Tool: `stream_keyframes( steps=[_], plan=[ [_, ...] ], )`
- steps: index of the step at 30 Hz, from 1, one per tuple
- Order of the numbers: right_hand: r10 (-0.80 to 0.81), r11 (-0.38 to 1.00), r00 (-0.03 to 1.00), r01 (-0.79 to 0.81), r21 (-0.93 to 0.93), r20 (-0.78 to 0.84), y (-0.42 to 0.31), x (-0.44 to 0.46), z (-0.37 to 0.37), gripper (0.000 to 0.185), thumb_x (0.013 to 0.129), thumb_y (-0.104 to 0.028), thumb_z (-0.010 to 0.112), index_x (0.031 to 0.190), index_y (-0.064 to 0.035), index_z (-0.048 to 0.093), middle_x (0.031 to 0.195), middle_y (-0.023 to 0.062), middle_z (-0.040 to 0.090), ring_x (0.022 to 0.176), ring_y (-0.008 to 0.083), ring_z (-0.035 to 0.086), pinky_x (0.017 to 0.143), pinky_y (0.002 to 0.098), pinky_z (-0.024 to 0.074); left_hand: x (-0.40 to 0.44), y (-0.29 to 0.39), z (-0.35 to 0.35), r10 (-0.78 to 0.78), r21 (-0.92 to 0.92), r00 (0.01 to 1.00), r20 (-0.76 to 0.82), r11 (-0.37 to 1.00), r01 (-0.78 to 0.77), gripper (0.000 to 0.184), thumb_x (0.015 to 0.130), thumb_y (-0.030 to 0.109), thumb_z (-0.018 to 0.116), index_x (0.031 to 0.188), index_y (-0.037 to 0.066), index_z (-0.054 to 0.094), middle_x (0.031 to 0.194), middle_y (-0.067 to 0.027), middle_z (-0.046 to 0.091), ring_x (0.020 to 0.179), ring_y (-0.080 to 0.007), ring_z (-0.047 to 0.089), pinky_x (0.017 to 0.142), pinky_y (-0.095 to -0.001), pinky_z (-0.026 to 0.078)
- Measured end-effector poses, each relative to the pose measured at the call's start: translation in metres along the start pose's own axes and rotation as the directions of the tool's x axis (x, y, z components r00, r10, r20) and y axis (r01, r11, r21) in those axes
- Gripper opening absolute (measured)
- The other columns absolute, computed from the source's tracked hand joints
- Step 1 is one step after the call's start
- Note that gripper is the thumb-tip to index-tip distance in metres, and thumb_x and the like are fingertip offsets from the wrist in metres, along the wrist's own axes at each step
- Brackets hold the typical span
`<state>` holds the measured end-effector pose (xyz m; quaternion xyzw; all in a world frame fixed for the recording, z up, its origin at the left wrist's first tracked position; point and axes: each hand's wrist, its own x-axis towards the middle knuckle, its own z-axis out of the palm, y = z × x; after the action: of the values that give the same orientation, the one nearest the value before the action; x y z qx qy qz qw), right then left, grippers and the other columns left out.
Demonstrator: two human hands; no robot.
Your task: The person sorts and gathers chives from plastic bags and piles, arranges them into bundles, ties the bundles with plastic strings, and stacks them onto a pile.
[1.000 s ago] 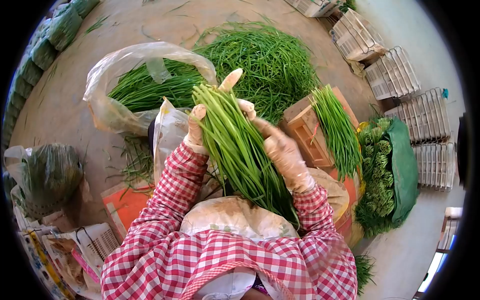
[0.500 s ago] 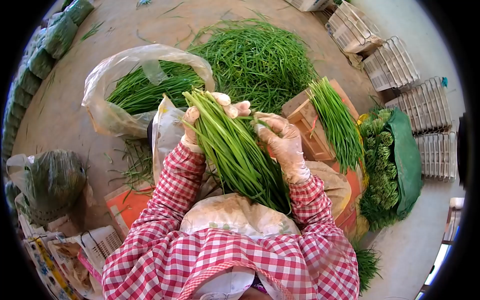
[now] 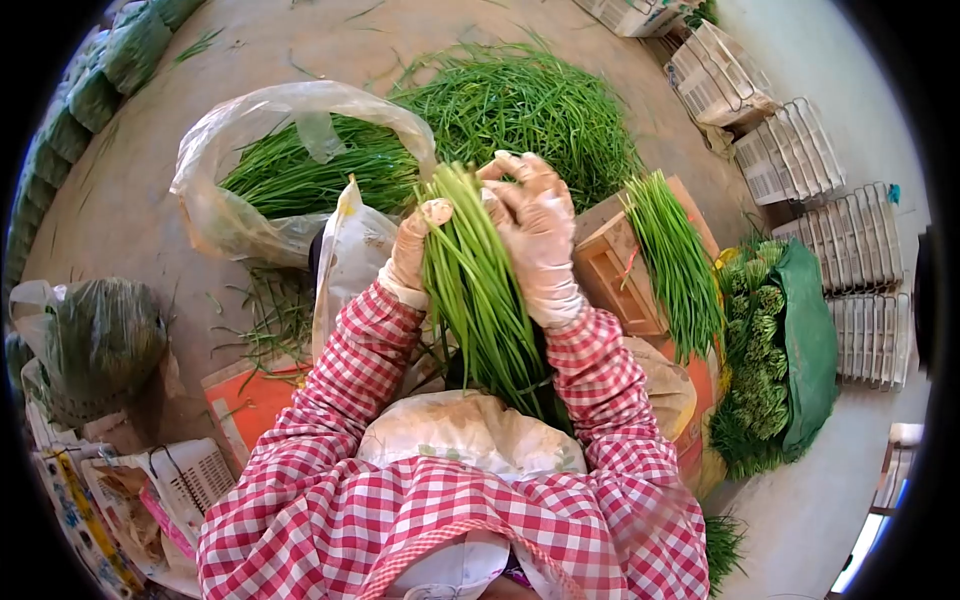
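A bunch of long green stalks point(image 3: 478, 290) lies slanted above my lap, its pale ends pointing away from me. My left hand point(image 3: 412, 245), in a pale stained glove, is wrapped round its upper part, thumb on top. My right hand point(image 3: 535, 220), gloved too, is at the right side of the bunch near the pale ends, with its fingers bent and drawn together. Whether those fingertips pinch a stalk is too small to make out. A second, tidy bunch point(image 3: 672, 265) lies on a wooden stand point(image 3: 608, 262) to the right.
Ahead is a loose heap of stalks point(image 3: 530, 110), beside a clear plastic bag point(image 3: 205, 190) of stalks. Tied bunches lie under a green cover point(image 3: 808, 345) at the right. White crates point(image 3: 790, 150) line the wall. A filled bag point(image 3: 105, 345) stands at the left.
My right hand has moved up and left, from beside the bunch to near its pale ends. The bunch now points more directly away from me, still in my left hand.
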<state>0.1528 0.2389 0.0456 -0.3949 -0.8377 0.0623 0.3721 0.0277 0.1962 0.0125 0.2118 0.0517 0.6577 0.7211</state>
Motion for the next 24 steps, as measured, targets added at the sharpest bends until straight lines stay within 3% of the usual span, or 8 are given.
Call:
stream_keyframes(
  steps=[3,4,7,10,12,14,18,24],
  plan=[
    [0.146,0.941,0.947,-0.222,0.256,0.286,0.011,0.0,-0.007,0.019,0.084,-0.02,0.057,0.102,-0.0139,0.06,0.11,0.0047,0.057,0.103,0.0234,0.054,0.093,0.036,0.0353,0.003,0.002,-0.011,-0.092,-0.087,0.995,-0.023,0.992,0.09,0.064,0.08,0.026,0.064,0.132,0.0,0.037,0.114,-0.0122,0.056,0.097,-0.0212,0.06,0.08,-0.0326,0.054],
    [0.279,0.699,0.856,-0.492,0.519,0.436,0.012,-0.004,-0.012,0.025,0.09,-0.021,0.049,0.108,-0.0052,0.054,0.111,0.0122,0.056,0.104,0.0259,0.055,0.091,0.0322,0.0393,0.001,0.002,-0.011,-0.124,-0.119,0.992,0.023,0.985,0.126,0.062,0.081,0.026,0.063,0.131,0.0,0.038,0.112,-0.0119,0.057,0.096,-0.0213,0.06,0.079,-0.0328,0.054],
    [-0.049,0.997,0.96,0.029,0.079,0.277,-0.007,-0.029,-0.022,0.052,0.097,-0.033,0.038,0.132,0.0047,0.034,0.123,0.0246,0.05,0.112,0.0341,0.051,0.094,0.0321,0.0416,0.0,-0.004,0.004,-0.031,0.033,0.992,-0.122,0.999,0.036,0.067,0.083,0.035,0.06,0.135,0.003,0.033,0.113,-0.0102,0.058,0.1,-0.0204,0.058,0.09,-0.0343,0.048],
    [-0.056,0.98,0.996,0.067,-0.188,0.065,-0.029,-0.031,-0.026,0.054,0.095,-0.033,0.041,0.128,0.0087,0.033,0.107,0.0274,0.056,0.1,0.0317,0.057,0.08,0.0365,0.0482,-0.003,-0.004,-0.008,-0.055,-0.039,0.994,-0.099,0.998,0.051,0.067,0.083,0.034,0.06,0.136,0.003,0.032,0.112,-0.0094,0.058,0.101,-0.0183,0.057,0.09,-0.0331,0.047],
    [0.424,0.898,0.702,-0.406,-0.167,0.572,-0.044,-0.014,-0.049,0.047,0.094,-0.032,0.043,0.116,0.0094,0.044,0.088,0.0256,0.06,0.082,0.0304,0.062,0.065,0.0408,0.0486,-0.002,-0.003,-0.003,-0.069,-0.081,0.994,-0.083,0.995,0.062,0.068,0.083,0.033,0.061,0.137,0.003,0.031,0.112,-0.0091,0.059,0.101,-0.0169,0.056,0.089,-0.0319,0.046],
    [0.355,0.926,0.783,-0.22,-0.308,0.511,-0.03,-0.03,-0.04,0.034,0.094,-0.026,0.044,0.096,0.0056,0.056,0.071,0.0203,0.058,0.064,0.0309,0.06,0.054,0.0425,0.0451,-0.005,-0.001,0.008,0.005,0.51,1.0,-0.012,0.86,0.002,0.068,0.083,0.027,0.062,0.138,0.004,0.03,0.108,-0.0068,0.06,0.093,-0.0138,0.057,0.084,-0.0279,0.046],
    [-0.433,0.893,0.832,0.449,0.038,0.347,-0.008,-0.04,-0.037,0.011,0.082,-0.009,0.052,0.073,-0.0046,0.057,0.069,0.0096,0.053,0.063,0.0261,0.054,0.053,0.0379,0.0438,-0.004,0.009,0.032,-0.122,0.625,0.982,-0.144,0.759,0.185,0.034,0.081,0.017,0.059,0.111,0.001,0.058,0.096,-0.0054,0.063,0.085,-0.0123,0.056,0.08,-0.0253,0.044],
    [0.01,0.999,0.621,-0.042,0.02,0.784,-0.013,0.013,-0.095,0.041,0.085,-0.038,0.049,0.09,0.0004,0.063,0.079,0.0206,0.063,0.076,0.034,0.063,0.07,0.0419,0.05,-0.009,0.002,0.036,-0.061,0.553,0.964,-0.259,0.809,0.2,0.023,0.08,0.014,0.058,0.097,-0.001,0.061,0.088,-0.0082,0.063,0.083,-0.0166,0.058,0.08,-0.0292,0.045]
  ],
)
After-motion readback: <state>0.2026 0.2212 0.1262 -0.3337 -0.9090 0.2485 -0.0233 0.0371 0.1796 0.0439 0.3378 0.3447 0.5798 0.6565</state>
